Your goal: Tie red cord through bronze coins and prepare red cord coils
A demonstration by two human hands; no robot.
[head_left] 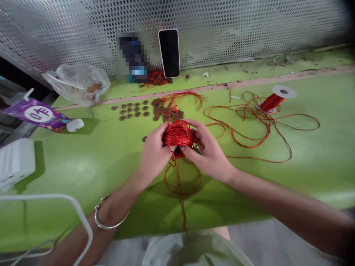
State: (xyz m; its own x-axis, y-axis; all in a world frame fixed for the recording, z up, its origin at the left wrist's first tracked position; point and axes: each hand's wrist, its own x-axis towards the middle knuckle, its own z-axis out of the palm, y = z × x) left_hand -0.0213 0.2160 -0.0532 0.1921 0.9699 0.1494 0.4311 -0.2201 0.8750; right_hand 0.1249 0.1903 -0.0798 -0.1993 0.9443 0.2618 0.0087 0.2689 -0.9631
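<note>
Red bundle (179, 133) is held over table (91, 155), ctr, btwn both hands: gripped at its L side by L hand (155, 151), at its R side by R hand (209, 151). Bundle looks mostly gathered; tail (181, 201) is left loose below. Beyond, discs (129, 110) are set in rows; others are piled w/ red cords (183, 96). Cord by spool (273, 101) is left untidied. Lettering on purple pack (41, 114) can't be read w/ certainty; no brand is legible on phone (169, 53).

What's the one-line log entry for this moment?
left hand: holding round red cord bundle | right hand: holding same bundle | nearby: brown round holed discs, white-flanged red cord spool
</note>
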